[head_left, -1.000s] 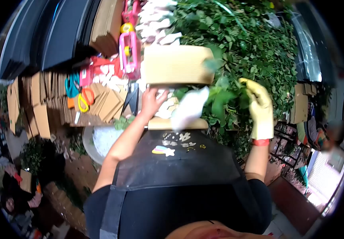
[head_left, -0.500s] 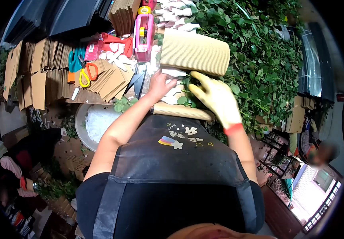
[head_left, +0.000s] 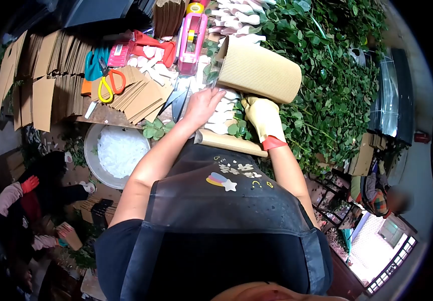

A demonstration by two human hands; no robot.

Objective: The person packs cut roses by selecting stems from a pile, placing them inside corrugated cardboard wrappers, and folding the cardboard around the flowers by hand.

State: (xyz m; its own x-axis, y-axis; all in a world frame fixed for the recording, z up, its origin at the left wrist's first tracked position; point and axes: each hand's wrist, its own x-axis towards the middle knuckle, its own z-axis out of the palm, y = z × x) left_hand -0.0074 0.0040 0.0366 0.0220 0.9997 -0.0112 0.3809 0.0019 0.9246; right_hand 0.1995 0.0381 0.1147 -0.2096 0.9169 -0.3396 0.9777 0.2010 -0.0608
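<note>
Between my two hands lies a row of white-sleeved flower heads (head_left: pixel 220 117), their leafy stems (head_left: pixel 244 128) pointing right. My bare left hand (head_left: pixel 205 106) has its fingers bent together over the upper end of that row, touching a white sleeve; the fingertips are partly hidden. My right hand (head_left: pixel 264 118), in a pale yellow glove, curls downward over the stems, its fingers mostly out of sight. Corrugated cardboard (head_left: pixel 259 70) arches above both hands. Its near edge (head_left: pixel 231 144) rolls up against my apron.
Scissors with orange and yellow handles (head_left: pixel 107 89) lie on cardboard pieces (head_left: pixel 139 95). Dark blades (head_left: pixel 178 103) sit left of my left hand. A pink tape dispenser (head_left: pixel 192 45) stands behind. Leafy stems (head_left: pixel 321 90) heap at right. A basin (head_left: pixel 92 160) is below left; other people work nearby.
My right hand has turned and drawn in, its fingers now curled down over the stems. My left fingers have closed together. The arched cardboard has tilted, and the camera view has shifted slightly.
</note>
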